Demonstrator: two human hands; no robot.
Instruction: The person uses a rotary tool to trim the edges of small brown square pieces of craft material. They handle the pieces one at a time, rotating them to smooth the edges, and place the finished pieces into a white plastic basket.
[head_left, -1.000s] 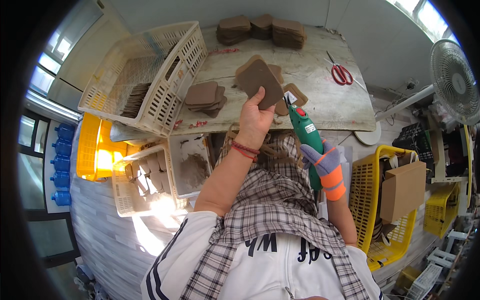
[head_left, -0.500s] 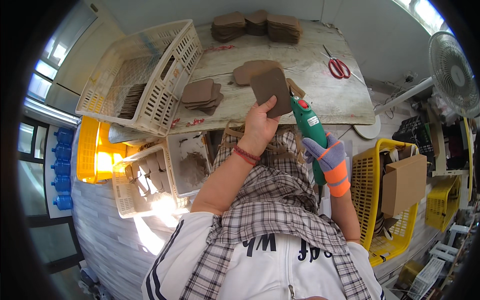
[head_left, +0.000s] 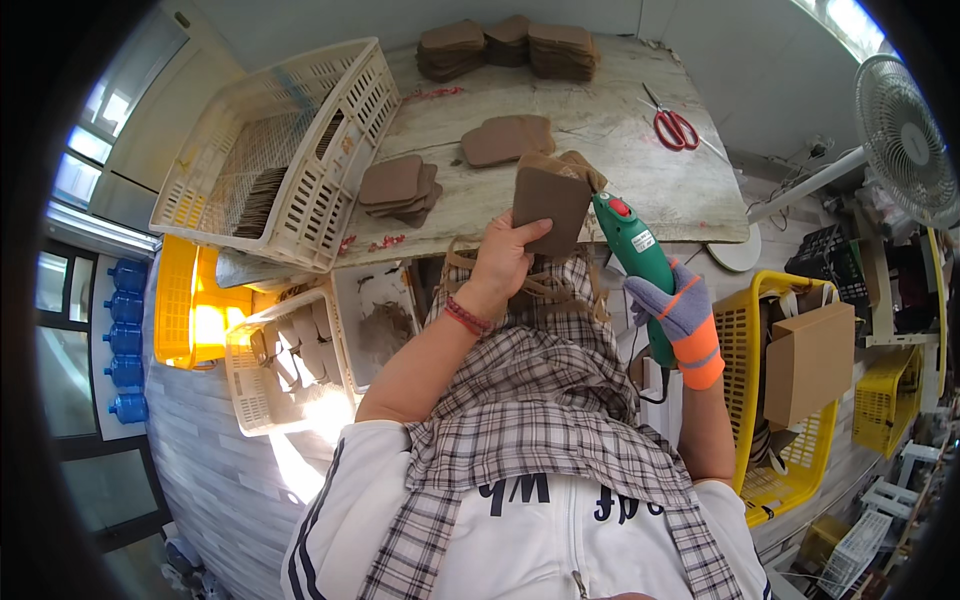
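Observation:
My left hand (head_left: pixel 503 260), bare with red bands at the wrist, grips a flat brown rounded pad (head_left: pixel 553 208) by its lower left side. Another brown piece shows just behind the pad's top edge, partly hidden. In my right hand (head_left: pixel 685 318), covered by a grey and orange glove, is a green corded power tool (head_left: pixel 634 242) with a red switch. Its tip meets or nearly meets the pad's upper right edge; contact is hard to tell. Beyond them, loose brown pads (head_left: pixel 505 140) lie on the worn table (head_left: pixel 440 225), with a small pad pile (head_left: pixel 397 187) to the left.
Taller pad stacks (head_left: pixel 562 52) stand at the table's back. Red-handled scissors (head_left: pixel 676 130) lie at the right. A white crate (head_left: pixel 330 190) holding pads sits left; a yellow basket (head_left: pixel 738 355) with a cardboard box (head_left: pixel 808 362) stands right, near a fan (head_left: pixel 905 145).
The pad has tilted and moved slightly down, showing the piece behind it. My left hand has shifted left and down. The tool in my right hand has moved right and a little down.

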